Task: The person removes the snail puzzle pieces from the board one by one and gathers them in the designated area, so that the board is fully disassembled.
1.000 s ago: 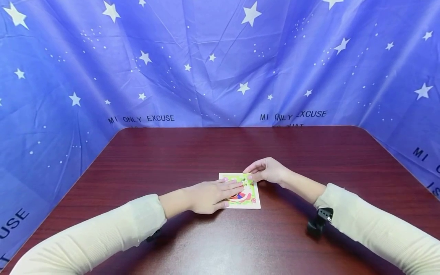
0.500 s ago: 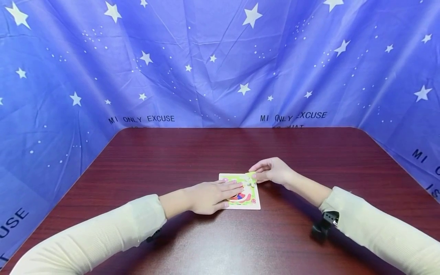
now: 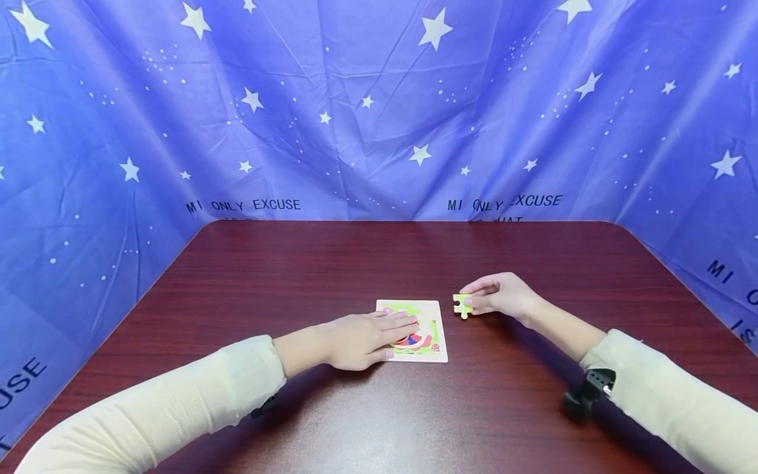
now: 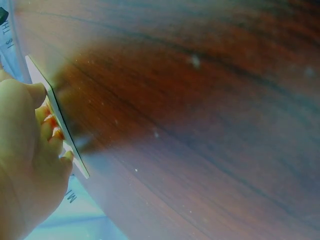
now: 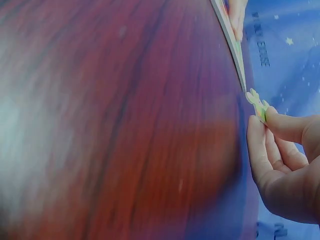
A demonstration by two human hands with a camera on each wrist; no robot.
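A square puzzle board (image 3: pixel 439 329) with a pale border and a colourful picture lies flat on the table. My left hand (image 3: pixel 358 339) rests on its left part with straight fingers, covering some of the picture; in the left wrist view the same hand (image 4: pixel 25 155) lies over the board's edge (image 4: pixel 60 120). Just right of the board, my right hand (image 3: pixel 503 296) pinches a yellow-green jigsaw piece (image 3: pixel 462 305) between thumb and fingers, apart from the board. The right wrist view shows this piece (image 5: pixel 258 106) at the fingertips of the right hand (image 5: pixel 285 165).
The dark red-brown wooden table (image 3: pixel 379 408) spreads around the board. Behind it and at both sides hangs a blue cloth (image 3: pixel 355 151) with white stars. A black wrist camera (image 3: pixel 583 398) hangs under the right sleeve (image 3: pixel 669 395).
The right hand has drawn the jigsaw piece out of the board's upper right corner and moved it to the right. The left hand has stayed in place on the board.
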